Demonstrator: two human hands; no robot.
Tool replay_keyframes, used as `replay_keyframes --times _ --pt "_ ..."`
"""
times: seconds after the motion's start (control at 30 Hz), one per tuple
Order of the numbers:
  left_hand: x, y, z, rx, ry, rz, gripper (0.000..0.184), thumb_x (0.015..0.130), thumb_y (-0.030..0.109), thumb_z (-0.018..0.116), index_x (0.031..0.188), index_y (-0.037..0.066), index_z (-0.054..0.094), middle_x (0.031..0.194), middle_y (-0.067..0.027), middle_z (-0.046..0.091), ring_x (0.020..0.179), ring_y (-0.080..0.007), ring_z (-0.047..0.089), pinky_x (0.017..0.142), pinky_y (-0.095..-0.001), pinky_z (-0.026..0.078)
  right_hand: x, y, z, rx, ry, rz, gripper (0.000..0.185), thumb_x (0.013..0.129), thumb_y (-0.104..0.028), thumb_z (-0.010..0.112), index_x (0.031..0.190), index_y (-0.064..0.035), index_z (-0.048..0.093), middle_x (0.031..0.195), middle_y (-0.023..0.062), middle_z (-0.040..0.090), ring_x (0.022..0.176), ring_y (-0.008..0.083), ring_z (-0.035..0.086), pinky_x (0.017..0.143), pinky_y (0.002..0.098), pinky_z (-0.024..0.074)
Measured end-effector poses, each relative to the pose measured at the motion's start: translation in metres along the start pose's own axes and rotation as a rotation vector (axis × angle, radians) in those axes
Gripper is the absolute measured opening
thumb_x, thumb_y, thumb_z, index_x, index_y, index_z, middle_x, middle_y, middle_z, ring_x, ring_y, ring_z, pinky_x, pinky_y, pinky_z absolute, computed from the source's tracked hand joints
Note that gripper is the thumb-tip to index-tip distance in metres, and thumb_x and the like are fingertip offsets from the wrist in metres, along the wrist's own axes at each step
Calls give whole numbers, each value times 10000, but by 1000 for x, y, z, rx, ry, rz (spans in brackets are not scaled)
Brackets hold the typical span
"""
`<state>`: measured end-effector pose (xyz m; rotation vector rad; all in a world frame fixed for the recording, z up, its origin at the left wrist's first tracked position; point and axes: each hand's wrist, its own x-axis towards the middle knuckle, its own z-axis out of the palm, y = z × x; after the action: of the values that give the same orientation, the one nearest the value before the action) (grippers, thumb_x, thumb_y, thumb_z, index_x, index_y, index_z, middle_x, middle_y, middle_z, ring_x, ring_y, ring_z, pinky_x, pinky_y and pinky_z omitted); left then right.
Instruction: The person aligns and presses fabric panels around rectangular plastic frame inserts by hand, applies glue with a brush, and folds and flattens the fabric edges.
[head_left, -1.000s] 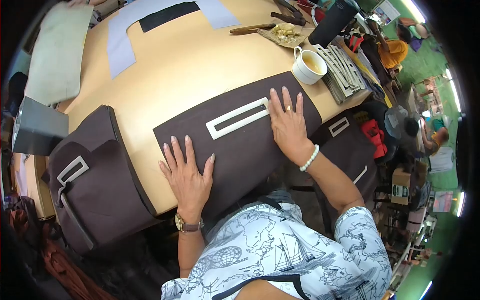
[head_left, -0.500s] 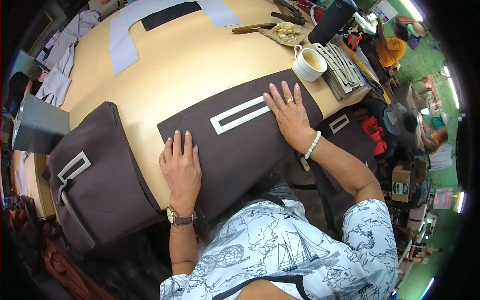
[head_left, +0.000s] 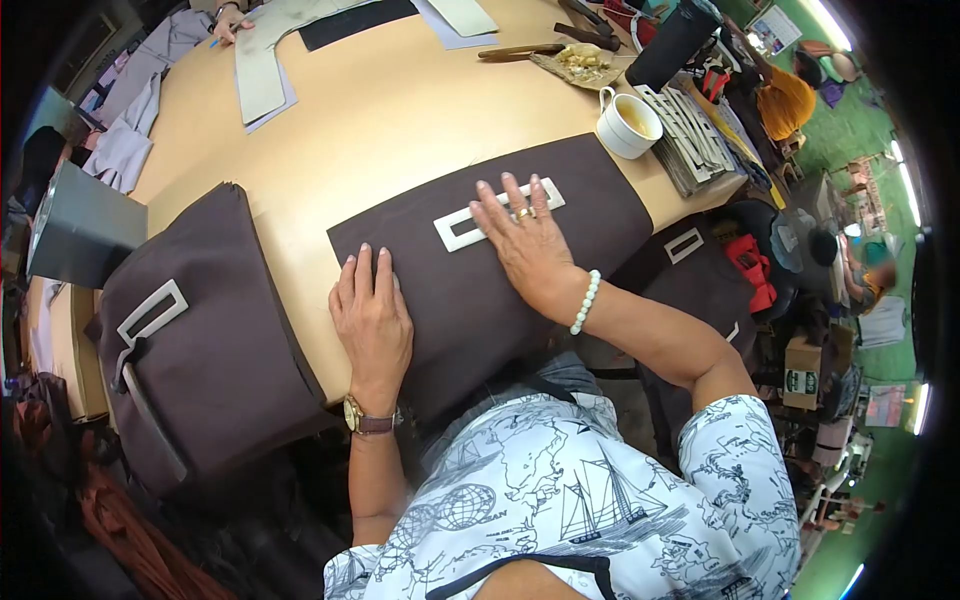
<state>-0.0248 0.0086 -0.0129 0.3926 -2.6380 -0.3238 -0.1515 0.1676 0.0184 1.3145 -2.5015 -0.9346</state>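
A dark brown fabric panel [head_left: 445, 335] lies across the table's near edge. A white rectangular frame-shaped piece [head_left: 462, 240] with a long slot rests on it. My right hand [head_left: 532, 250], palm down with fingers extended, lies over the middle of the white piece and covers part of it. Flat on the panel's left edge is my left hand [head_left: 372, 325], its fingers straight and holding nothing. To the left, a stack of similar brown panels [head_left: 215, 330] hangs over the table edge, topped by another white frame piece [head_left: 135, 328] and a dark strip.
A white cup [head_left: 628, 135] with a brownish residue stands beyond the panel, beside stacked pale frame strips [head_left: 690, 150]. A grey metal box [head_left: 88, 228] is at the left. Across the table [head_left: 370, 110], another person's hand [head_left: 231, 22] touches a pale template [head_left: 260, 85].
My right hand has slid left from the white piece's right end to its middle. My left hand stays on the panel. Another person's hand and pale template have appeared at the far side.
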Motion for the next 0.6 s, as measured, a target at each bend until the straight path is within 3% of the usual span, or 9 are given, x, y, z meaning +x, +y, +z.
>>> replay_keyframes --times 0.33,0.43,0.53,0.57,0.6 --pt "-1 -1 3 -4 58 37 332 831 42 516 1158 -3 558 1224 -177 526 1146 -327 468 954 -420 353 6 -26 -17 65 138 -59 585 868 -240 446 1406 -75 288 1458 147 221 1345 366 205 1085 554 108" --pt "-2 -2 5 11 61 47 334 833 47 516 1162 -5 554 1224 -179 525 1143 -330 470 952 -420 358 8 -27 -13 271 169 -108 600 847 -181 471 1413 -108 286 1463 161 210 1343 388 203 1076 572 121" --pt "-1 0 2 -4 66 23 327 841 64 522 1157 -14 551 1218 -182 525 1140 -333 472 951 -416 367 5 -3 -10 763 75 -256 650 800 -65 476 1417 -140 285 1468 173 197 1340 411 197 1063 593 129" --pt "-1 0 1 -39 71 -8 324 843 74 530 1153 -18 552 1215 -183 526 1139 -335 472 952 -416 370 1 8 -11 1033 80 -271 677 764 -25 475 1407 -134 295 1466 212 171 1340 436 183 1052 608 141" --pt "-2 1 0 -77 74 -43 323 844 84 539 1148 -22 552 1212 -184 526 1139 -336 472 952 -415 372 -5 15 -5 1029 200 -153 691 741 -17 473 1402 -131 306 1453 217 192 1320 437 219 1038 602 176"
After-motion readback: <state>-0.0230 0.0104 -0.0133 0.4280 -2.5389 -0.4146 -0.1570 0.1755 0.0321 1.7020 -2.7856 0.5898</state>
